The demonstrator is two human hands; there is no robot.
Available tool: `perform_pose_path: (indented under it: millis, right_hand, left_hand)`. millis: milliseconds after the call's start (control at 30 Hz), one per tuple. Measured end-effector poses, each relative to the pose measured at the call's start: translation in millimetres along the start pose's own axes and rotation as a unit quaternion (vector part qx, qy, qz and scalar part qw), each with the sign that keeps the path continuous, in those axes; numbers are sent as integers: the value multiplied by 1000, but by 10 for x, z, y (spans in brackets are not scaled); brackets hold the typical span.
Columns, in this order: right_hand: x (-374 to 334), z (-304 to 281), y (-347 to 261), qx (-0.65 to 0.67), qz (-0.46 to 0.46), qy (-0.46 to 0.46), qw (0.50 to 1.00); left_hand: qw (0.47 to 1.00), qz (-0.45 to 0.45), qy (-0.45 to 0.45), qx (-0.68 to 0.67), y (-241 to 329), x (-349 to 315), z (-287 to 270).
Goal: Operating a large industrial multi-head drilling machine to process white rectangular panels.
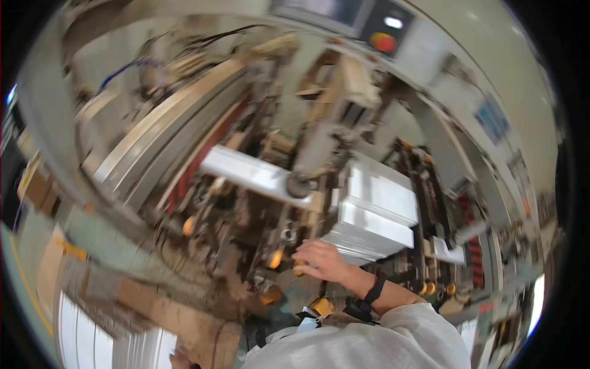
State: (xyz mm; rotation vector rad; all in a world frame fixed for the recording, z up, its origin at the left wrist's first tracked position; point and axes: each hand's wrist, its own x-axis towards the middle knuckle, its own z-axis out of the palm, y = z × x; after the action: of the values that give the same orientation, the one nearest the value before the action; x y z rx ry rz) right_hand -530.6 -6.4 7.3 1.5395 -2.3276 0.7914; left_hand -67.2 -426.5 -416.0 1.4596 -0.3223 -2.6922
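My right hand (pixel 322 261) reaches across in front of me, fingers apart, beside the lower left corner of a stack of white flat panels (pixel 376 230) on the machine. It holds nothing that I can see, and a yellow knob (pixel 298 268) shows just by its fingertips. Low at the left edge of my body, my left hand (pixel 180 359) is partly cut off and blurred. It is beside a row of white panels (pixel 144 349) standing on edge by brown cardboard; whether it touches them is unclear. A single long white panel (pixel 249 174) lies across the machine's rails.
A round dark wheel (pixel 299 184) on an arm presses down near the long panel's end. Metal guide rails (pixel 166 123) run along the left. Above is a control box with a red button (pixel 383 42). More white panels (pixel 77 335) lie at lower left.
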Motion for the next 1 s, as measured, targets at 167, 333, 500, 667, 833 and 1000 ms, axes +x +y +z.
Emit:
perform_pose_path:
  millis: [167,333,500,667,833,1000]
  right_hand:
    - [-1707,-1094,789,-270,401,37,875]
    - [-2908,-1244,1260,-395,538,-46,743]
    - [-3146,-1423,1035,-333,394,125,847]
    - [-3446,-1782,223,-102,460,169,866]
    - [-4319,-2616,-487,193,519,124,823]
    - [-5219,-3138,-695,-51,570,560,599]
  left_hand:
    - [963,-75,-172,195,-753,-407,2501]
    - [832,-138,-291,451,-1619,-712,3996]
    - [640,-131,-359,666,-2448,-1104,5484]
    - [133,296,-612,721,-3840,-2050,6448]
    - [-188,426,-656,594,-4903,-2493,6594]
    - [-183,464,-687,529,-6097,-2731,6675]
